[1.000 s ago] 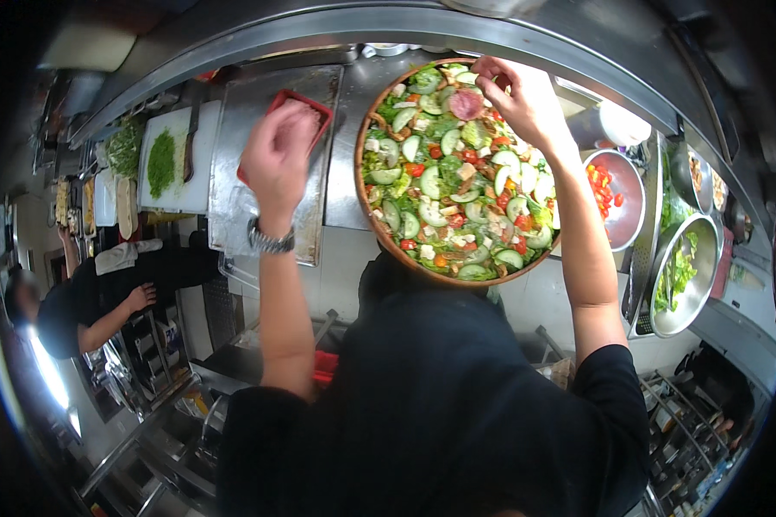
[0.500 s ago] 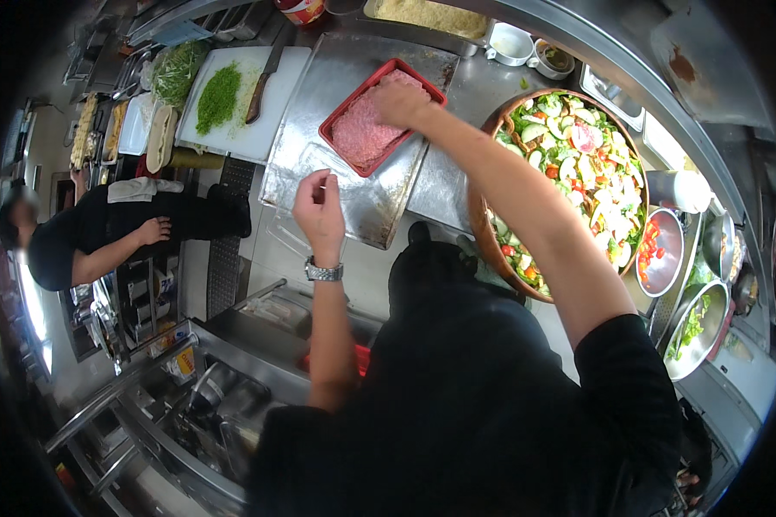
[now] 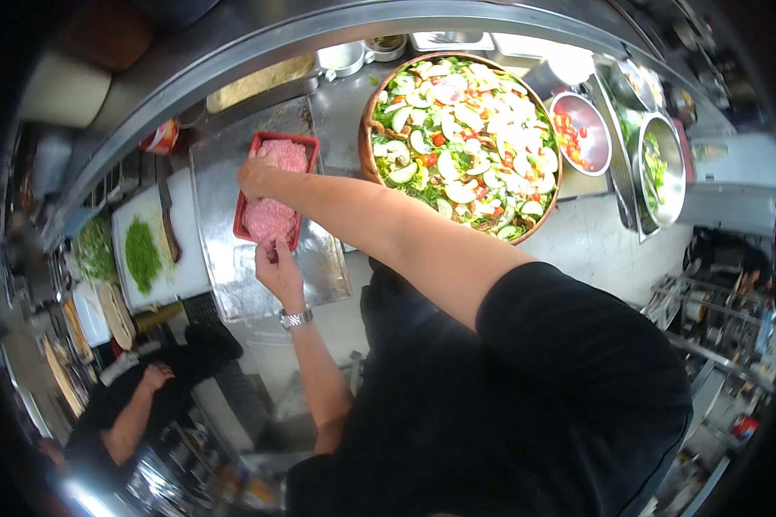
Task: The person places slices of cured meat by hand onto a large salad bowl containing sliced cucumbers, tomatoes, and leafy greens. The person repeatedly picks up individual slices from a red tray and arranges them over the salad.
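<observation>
A red tray (image 3: 307, 143) of pink sliced meat (image 3: 283, 155) lies on a steel sheet pan (image 3: 233, 284) on the counter. My right hand (image 3: 254, 172) reaches across my body and sits on the tray's left side with its fingers curled down into the meat; what they hold is hidden. My left hand (image 3: 276, 263), with a metal watch at the wrist, is at the tray's near end with its fingertips pinched on a bit of the meat. To the right stands a big round wooden bowl (image 3: 364, 151) heaped with salad (image 3: 466, 129).
A white cutting board (image 3: 185, 267) to the left carries chopped green herbs (image 3: 142, 254) and a knife (image 3: 165, 207). Two steel bowls of vegetables (image 3: 582, 129) (image 3: 660, 168) sit right of the salad. Another person (image 3: 138, 405) in black works at lower left.
My right hand left the salad bowl and crossed to the red meat tray. My left hand rose to the tray's near end. The view swung left, then partly back.
</observation>
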Demonstrator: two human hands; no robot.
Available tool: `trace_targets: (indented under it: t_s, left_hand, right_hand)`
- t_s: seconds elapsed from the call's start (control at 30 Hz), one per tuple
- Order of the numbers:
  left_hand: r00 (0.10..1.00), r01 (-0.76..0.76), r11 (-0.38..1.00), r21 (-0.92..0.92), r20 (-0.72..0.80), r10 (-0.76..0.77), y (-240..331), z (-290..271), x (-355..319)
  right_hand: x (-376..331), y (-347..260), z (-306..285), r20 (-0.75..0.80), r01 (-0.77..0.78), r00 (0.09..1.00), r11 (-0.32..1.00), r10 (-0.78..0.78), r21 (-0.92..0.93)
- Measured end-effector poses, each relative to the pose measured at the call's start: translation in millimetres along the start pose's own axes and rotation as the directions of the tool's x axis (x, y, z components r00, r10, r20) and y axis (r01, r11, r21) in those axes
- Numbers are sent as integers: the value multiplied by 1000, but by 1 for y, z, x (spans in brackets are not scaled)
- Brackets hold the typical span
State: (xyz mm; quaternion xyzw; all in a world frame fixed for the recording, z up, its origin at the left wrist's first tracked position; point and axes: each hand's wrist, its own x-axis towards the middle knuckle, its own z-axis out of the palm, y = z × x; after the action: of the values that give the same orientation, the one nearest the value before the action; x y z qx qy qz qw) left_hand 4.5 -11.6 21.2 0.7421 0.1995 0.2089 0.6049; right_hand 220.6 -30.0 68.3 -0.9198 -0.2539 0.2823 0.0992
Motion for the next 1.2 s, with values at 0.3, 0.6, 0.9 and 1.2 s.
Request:
trace_targets:
  t_s: [0.3, 0.6, 0.9, 1.2]
  left_hand:
    - [999, 23, 999, 34, 40, -24, -1, -1, 8]
    - [981, 182, 966, -186, -32, -191, 5, -6, 24]
    - [874, 475, 449, -757, 466, -140, 34, -17, 44]
    - [908, 388, 611, -690, 398, -127, 76, 12, 22]
  right_hand:
    - [-5, 5, -1, -89, 122, 988, 992, -124, -25]
    - [-41, 22, 5, -312, 427, 876, 892, -368, 148]
    - [-140, 21, -25, -492, 564, 814, 619, -308, 546]
    - [-205, 103, -55, -550, 463, 817, 767, -176, 443]
